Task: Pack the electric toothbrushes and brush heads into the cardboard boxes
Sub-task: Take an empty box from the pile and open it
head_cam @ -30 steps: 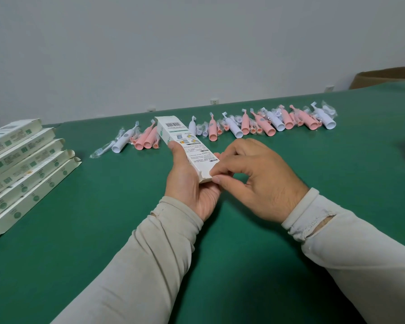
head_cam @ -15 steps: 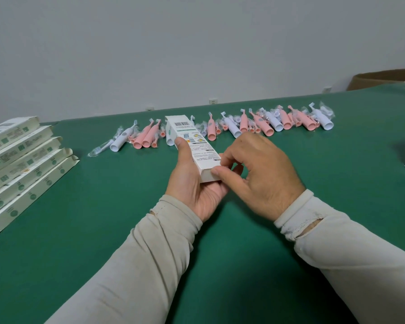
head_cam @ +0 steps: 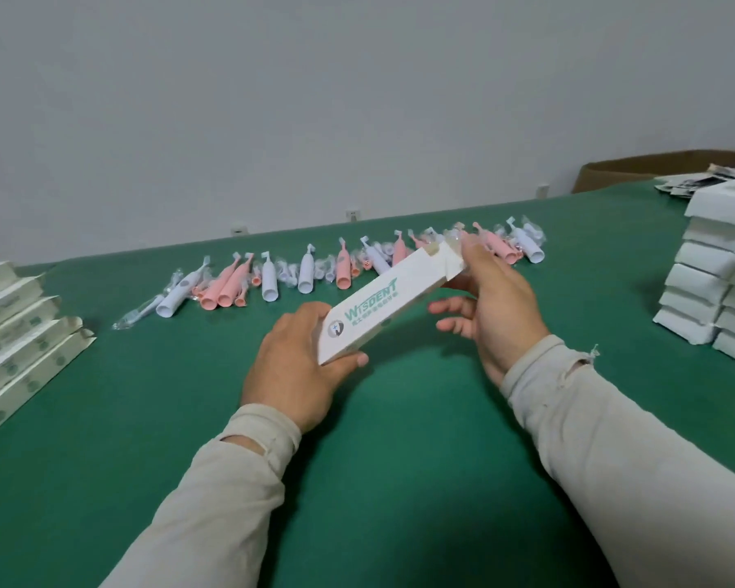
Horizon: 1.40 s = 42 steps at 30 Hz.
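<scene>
A long white cardboard box point(head_cam: 382, 305) with green lettering is held above the green table, slanting from lower left to upper right. My left hand point(head_cam: 298, 367) grips its lower left end between thumb and fingers. My right hand point(head_cam: 491, 301) holds the upper right end, where the flaps stand open, with the thumb on top and the other fingers spread below. Behind the box a row of pink and white electric toothbrushes point(head_cam: 268, 280) and small wrapped brush heads lies across the table.
Flat printed boxes point(head_cam: 22, 354) lie fanned out at the left edge. White boxes point(head_cam: 713, 286) are stacked at the right edge, with a brown carton point(head_cam: 637, 169) behind them. Green table point(head_cam: 378, 481) surface lies near me.
The box has been turned over and swung from pointing away to slanting rightward, its branded face now up. My right hand moved from the near end to the far open end. The view shifted right.
</scene>
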{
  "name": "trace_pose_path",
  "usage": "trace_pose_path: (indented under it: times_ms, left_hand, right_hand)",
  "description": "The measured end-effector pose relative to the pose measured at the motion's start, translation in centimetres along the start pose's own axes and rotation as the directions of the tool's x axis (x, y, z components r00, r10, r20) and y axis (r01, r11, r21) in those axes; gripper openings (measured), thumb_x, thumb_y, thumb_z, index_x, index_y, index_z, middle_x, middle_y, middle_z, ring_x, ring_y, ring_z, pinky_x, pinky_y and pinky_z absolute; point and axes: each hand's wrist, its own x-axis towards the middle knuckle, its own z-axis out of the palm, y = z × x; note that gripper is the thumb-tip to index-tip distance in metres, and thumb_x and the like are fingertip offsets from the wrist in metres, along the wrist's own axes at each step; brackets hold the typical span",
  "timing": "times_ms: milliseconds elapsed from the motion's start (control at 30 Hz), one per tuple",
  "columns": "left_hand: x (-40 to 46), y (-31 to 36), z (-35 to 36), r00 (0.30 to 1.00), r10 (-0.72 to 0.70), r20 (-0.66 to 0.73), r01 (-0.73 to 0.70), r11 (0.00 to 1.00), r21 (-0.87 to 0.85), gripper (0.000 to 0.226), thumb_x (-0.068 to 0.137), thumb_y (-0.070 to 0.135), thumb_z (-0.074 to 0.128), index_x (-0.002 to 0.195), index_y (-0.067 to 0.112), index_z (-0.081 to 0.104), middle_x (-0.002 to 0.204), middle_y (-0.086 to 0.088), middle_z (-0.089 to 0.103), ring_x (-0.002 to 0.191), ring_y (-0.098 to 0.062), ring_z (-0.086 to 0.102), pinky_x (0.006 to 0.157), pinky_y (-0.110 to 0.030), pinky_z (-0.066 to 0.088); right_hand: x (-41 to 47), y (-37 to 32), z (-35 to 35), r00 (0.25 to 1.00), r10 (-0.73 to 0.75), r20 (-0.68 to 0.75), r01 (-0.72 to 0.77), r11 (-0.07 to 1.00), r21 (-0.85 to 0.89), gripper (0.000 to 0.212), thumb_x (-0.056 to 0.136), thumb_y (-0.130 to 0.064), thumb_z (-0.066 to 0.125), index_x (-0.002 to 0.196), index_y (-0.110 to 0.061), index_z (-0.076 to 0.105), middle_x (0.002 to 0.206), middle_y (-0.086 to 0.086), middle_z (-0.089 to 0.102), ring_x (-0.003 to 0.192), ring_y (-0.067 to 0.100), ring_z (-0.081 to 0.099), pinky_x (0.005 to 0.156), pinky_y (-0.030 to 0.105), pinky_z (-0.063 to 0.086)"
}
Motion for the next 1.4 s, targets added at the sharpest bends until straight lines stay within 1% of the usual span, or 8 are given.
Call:
trace_pose_path:
  times_ms: [200, 333, 567, 667, 800, 1000, 1133, 1400]
  left_hand:
    - [-0.2, 0.1, 0.3, 1.0, 0.024, 0.003, -0.024, 0.998, 0.056, 0.047, 0.076, 0.059, 0.074, 0.107, 0.038, 0.047, 0.109, 0.008, 0.048, 0.105, -0.019, 0.048, 0.088, -0.041, 0.046]
    - [-0.2, 0.3, -0.3, 0.999, 0.053, 0.008, -0.054, 0.973, 0.225, 0.079, 0.074, 0.088, 0.039, 0.133, 0.036, 0.048, 0.13, 0.008, 0.048, 0.118, -0.02, 0.045, 0.092, -0.041, 0.047]
    - [0.0, 0.2, -0.7, 0.995, 0.101, -0.022, -0.09, 0.951, 0.297, 0.085, 0.067, 0.085, 0.039, 0.132, 0.032, 0.053, 0.127, 0.005, 0.052, 0.116, -0.022, 0.044, 0.09, -0.039, 0.043]
    - [0.1, 0.0, -0.6, 0.998, 0.059, 0.008, -0.059, 0.97, 0.234, 0.084, 0.066, 0.086, 0.04, 0.132, 0.035, 0.052, 0.122, 0.005, 0.055, 0.115, -0.022, 0.047, 0.093, -0.041, 0.044]
    - [0.3, -0.3, -0.5, 0.998, 0.044, 0.037, -0.051, 0.981, 0.19, 0.078, 0.067, 0.087, 0.039, 0.127, 0.039, 0.053, 0.116, 0.007, 0.058, 0.111, -0.021, 0.049, 0.092, -0.043, 0.046]
    - [0.4, -0.5, -0.4, 0.998, 0.058, 0.033, -0.062, 0.985, 0.16, 0.075, 0.068, 0.086, 0.042, 0.127, 0.04, 0.054, 0.116, 0.008, 0.059, 0.109, -0.021, 0.05, 0.093, -0.043, 0.046]
    - [0.4, -0.4, -0.5, 0.994, 0.103, 0.038, -0.108, 0.979, 0.173, 0.079, 0.067, 0.084, 0.044, 0.13, 0.037, 0.055, 0.12, 0.009, 0.059, 0.112, -0.02, 0.049, 0.097, -0.039, 0.042]
    - [0.0, -0.4, -0.4, 0.993, 0.118, 0.033, -0.119, 0.992, 0.032, 0.058, 0.069, 0.079, 0.052, 0.118, 0.049, 0.053, 0.115, 0.011, 0.06, 0.11, -0.018, 0.049, 0.096, -0.039, 0.042]
  right_hand:
    - [0.2, 0.3, 0.0, 0.998, 0.065, 0.018, -0.065, 0.998, -0.023, 0.016, 0.1, -0.014, 0.054, 0.1, -0.009, 0.068, 0.081, 0.005, 0.077, 0.061, 0.013, 0.07, 0.054, 0.024, 0.055]
    - [0.1, 0.1, 0.0, 0.969, 0.224, 0.105, -0.231, 0.971, 0.063, 0.02, 0.101, -0.022, 0.054, 0.11, -0.007, 0.065, 0.082, 0.008, 0.077, 0.066, 0.02, 0.073, 0.055, 0.028, 0.057]
    - [0.5, -0.6, -1.5, 0.955, 0.271, 0.121, -0.266, 0.962, -0.054, 0.01, 0.094, -0.011, 0.063, 0.101, -0.005, 0.064, 0.087, 0.01, 0.074, 0.064, 0.019, 0.071, 0.054, 0.027, 0.056]
    - [0.5, -0.9, -1.6, 0.979, 0.155, 0.135, -0.154, 0.988, -0.021, 0.019, 0.092, 0.001, 0.059, 0.107, -0.01, 0.057, 0.099, 0.015, 0.072, 0.068, 0.02, 0.073, 0.056, 0.028, 0.057]
    - [0.2, -0.9, -1.8, 0.942, -0.201, 0.267, 0.309, 0.829, -0.465, 0.027, 0.089, -0.003, 0.065, 0.096, -0.028, 0.056, 0.113, -0.004, 0.06, 0.076, -0.006, 0.061, 0.068, 0.014, 0.048]
    - [0.2, -0.6, -2.2, 0.918, -0.164, 0.362, 0.354, 0.75, -0.558, 0.041, 0.093, -0.012, 0.061, 0.127, -0.035, 0.06, 0.128, -0.012, 0.051, 0.097, -0.013, 0.054, 0.082, 0.0, 0.038]
    - [0.5, -0.7, -2.3, 0.923, -0.069, 0.378, 0.294, 0.761, -0.579, 0.06, 0.088, -0.016, 0.058, 0.143, -0.041, 0.048, 0.143, -0.017, 0.047, 0.114, -0.003, 0.049, 0.107, 0.024, 0.037]
    - [0.6, 0.0, -2.8, 0.932, 0.04, 0.36, 0.06, 0.963, -0.262, 0.041, 0.077, -0.023, 0.066, 0.11, -0.048, 0.069, 0.13, -0.007, 0.064, 0.107, 0.022, 0.069, 0.097, 0.045, 0.054]
